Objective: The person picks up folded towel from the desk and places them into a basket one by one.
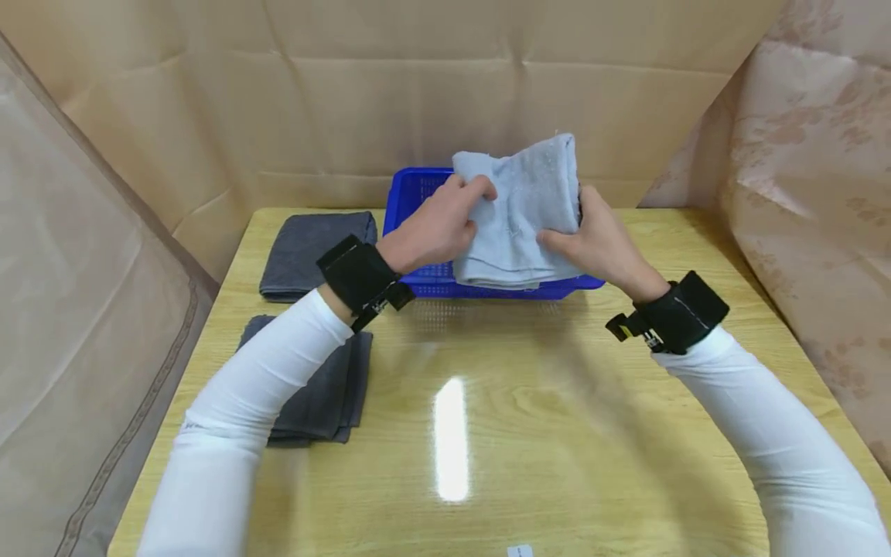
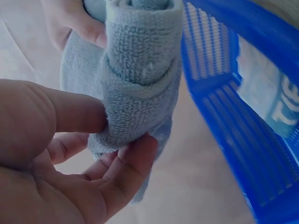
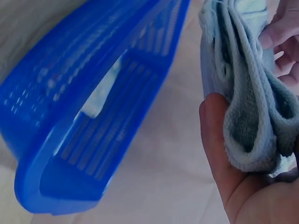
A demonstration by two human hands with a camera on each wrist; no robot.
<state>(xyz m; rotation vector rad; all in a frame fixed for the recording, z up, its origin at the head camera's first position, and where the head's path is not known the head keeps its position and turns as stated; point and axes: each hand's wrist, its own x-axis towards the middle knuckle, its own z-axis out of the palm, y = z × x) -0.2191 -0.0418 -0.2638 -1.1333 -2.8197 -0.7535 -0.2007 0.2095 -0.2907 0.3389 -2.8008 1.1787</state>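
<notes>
A folded light blue towel (image 1: 518, 213) hangs between both hands, overlapping the blue plastic basket (image 1: 487, 292) in the head view. My left hand (image 1: 438, 220) pinches its left side, thumb on one face and fingers on the other, as the left wrist view shows. At the opposite side my right hand (image 1: 602, 240) grips the towel, thumb across the near face. The folded layers of the towel (image 3: 247, 126) show edge-on in the right wrist view. Inside the basket (image 2: 219, 112) lies a light item with printed letters (image 2: 275, 88), partly hidden by the rim.
A dark grey folded towel (image 1: 313, 251) lies left of the basket at the table's back. Nearer, another dark grey towel (image 1: 320, 394) is partly covered by the left sleeve. A small white tag (image 1: 519, 551) sits at the front edge of the wooden table (image 1: 557, 464). Beige cloth hangs behind.
</notes>
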